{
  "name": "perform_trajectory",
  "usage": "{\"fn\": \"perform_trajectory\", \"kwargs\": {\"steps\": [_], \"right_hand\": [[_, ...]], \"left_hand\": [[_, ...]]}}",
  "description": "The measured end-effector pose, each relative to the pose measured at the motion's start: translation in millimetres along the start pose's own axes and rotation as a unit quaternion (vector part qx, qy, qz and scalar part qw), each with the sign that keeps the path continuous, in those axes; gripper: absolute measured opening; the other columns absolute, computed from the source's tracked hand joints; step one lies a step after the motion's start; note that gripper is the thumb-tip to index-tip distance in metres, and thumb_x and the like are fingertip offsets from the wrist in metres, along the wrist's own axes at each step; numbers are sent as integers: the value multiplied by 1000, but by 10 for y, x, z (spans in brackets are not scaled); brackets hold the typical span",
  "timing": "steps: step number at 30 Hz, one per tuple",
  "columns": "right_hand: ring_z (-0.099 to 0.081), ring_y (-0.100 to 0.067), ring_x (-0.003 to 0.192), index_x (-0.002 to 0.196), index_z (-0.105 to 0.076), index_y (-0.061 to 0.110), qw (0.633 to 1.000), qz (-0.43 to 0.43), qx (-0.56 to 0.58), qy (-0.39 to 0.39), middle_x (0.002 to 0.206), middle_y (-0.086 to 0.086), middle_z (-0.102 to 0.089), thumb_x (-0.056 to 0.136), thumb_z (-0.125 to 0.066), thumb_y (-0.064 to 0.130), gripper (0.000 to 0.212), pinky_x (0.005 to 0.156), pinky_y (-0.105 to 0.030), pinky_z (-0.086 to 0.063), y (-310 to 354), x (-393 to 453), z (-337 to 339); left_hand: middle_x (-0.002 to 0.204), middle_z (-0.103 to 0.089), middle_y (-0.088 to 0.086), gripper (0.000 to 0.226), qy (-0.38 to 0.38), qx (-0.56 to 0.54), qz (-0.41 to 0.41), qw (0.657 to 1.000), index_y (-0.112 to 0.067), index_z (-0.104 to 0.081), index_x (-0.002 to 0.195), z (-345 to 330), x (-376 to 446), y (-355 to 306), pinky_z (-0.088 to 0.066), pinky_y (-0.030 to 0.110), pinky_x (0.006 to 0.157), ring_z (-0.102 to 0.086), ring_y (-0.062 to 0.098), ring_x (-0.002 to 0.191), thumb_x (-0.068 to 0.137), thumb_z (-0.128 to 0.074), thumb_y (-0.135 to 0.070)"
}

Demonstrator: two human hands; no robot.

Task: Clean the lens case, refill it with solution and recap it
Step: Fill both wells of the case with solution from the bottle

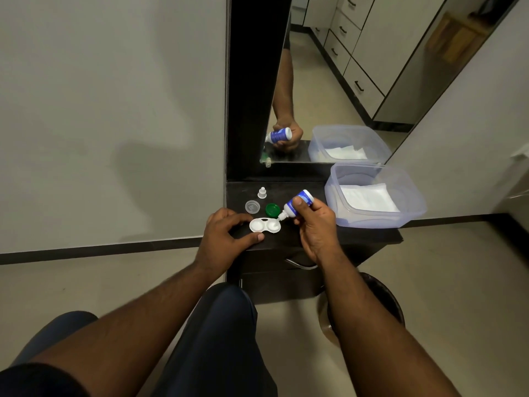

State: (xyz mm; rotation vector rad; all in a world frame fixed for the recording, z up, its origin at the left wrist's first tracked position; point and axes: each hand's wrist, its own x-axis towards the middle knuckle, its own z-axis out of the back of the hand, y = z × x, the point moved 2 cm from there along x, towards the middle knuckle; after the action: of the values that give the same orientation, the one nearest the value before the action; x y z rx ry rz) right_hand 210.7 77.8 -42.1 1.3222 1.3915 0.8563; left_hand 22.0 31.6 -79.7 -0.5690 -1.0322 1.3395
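Lens case, white plastic, two round wells side by side [264,225], lies flat and uncapped on the black shelf top [289,187] near its front edge. Left hand [226,234] rests on the shelf at the case's left end: fingers loosely curved and spread around that end, forefinger along the far side, thumb along the near side. Can't tell if the fingertips actually press the case or just sit beside it.

Right hand [313,224] grips a small blue-and-white solution bottle [297,204], thumb on the label, other fingers wrapped behind. Bottle is tilted nozzle-down to the left; white nozzle tip is just above the rim of the right well. Liquid level in the wells is not readable.

Just behind the case: green round screw cap [272,210], clear round cap [252,207] to its left, small white bottle cap [262,192] further back, upright. All three apart from each other.

Right side of the shelf: translucent plastic tub [412,207] with white folded tissue [369,197] inside. Mirror [329,81] behind the shelf reflects the bottle hand and tub. Dark round bin [383,299] on the floor below the right forearm.
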Motion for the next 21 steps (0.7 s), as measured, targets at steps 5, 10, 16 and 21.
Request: {"fn": "perform_trajectory", "kwargs": {"steps": [5, 10, 16, 21], "right_hand": [[-62, -12, 75, 105, -63, 3, 1000, -16, -14, -4, 90, -9, -68, 82, -68, 16, 27, 64, -21, -50, -12, 10, 7], [-60, -11, 73, 100, -65, 7, 999, -23, -23, -4, 89, -9, -69, 82, -69, 18, 22, 66, -23, -50, -11, 10, 10], [-58, -7, 65, 98, -66, 8, 999, -27, -26, -6, 87, -8, -69, 82, -69, 19, 20, 64, -22, -49, 2, -8, 6], [-55, -8, 61, 88, -67, 8, 999, -16, 23, -17, 80, -7, -69, 82, -68, 15, 9, 55, -17, -46, 29, -21, -10]], "left_hand": [[88, -54, -4, 45, 2, 3, 4, 1000, -30, -71, 100, 0, 0, -6, -44, 25, 76, -50, 2, 89, 65, -71, -58], [87, -54, -3, 42, 0, -1, 4, 1000, -32, -70, 99, -3, 1, -11, -43, 26, 74, -51, 5, 87, 64, -72, -56], [88, -55, -3, 47, 2, 1, 5, 1000, -32, -70, 100, -3, 2, -10, -44, 26, 75, -51, 6, 88, 64, -67, -62], [89, -55, -3, 48, 4, 1, 6, 1000, -33, -70, 100, -5, -4, 3, -42, 24, 75, -50, 3, 90, 64, -66, -63]]}}
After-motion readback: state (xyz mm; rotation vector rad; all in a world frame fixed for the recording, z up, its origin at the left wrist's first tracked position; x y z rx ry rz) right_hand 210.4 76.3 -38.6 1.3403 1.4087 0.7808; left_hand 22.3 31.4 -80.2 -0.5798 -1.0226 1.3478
